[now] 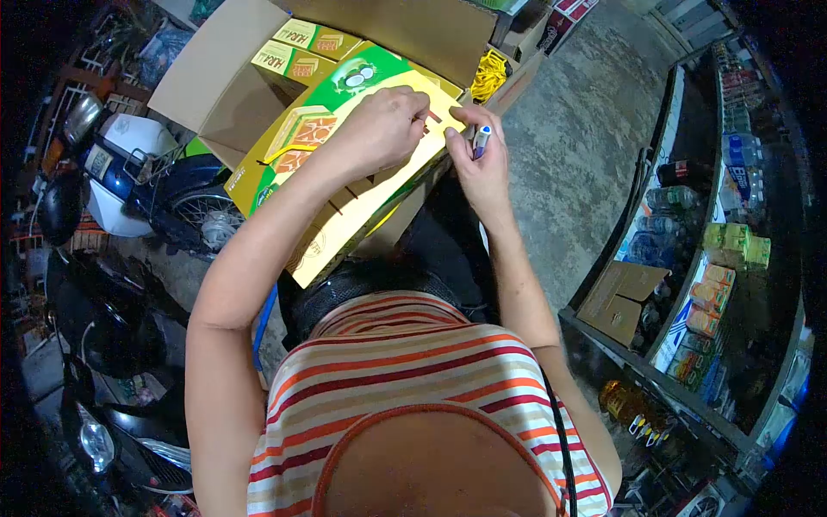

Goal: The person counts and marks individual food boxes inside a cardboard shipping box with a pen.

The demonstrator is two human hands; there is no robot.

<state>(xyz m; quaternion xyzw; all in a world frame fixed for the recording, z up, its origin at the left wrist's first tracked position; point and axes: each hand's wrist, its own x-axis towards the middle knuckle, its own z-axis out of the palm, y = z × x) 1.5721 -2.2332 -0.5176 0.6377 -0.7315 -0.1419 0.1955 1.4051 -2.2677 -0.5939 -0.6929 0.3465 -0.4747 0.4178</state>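
A yellow and green carton (345,207) lies slanted in front of my body, with a cartoon face and orange pictures printed on it. My left hand (388,129) rests over its upper part, fingers curled in a pinch near the far right end. What those fingers grip, if anything, is hidden. At the carton's right corner is my right hand (482,164), closed round a white and blue pen (481,141), with thumb and forefinger close to the carton's edge. A thin yellow strip (291,151) crosses the carton near my left forearm.
Behind stands an open cardboard box (220,90) holding similar cartons (297,62). Yellow cord (489,76) lies beside it. Motorbikes (129,172) stand at left. To the right, a shelf unit (680,314) carries bottles and packs, with an oil bottle (624,401) below.
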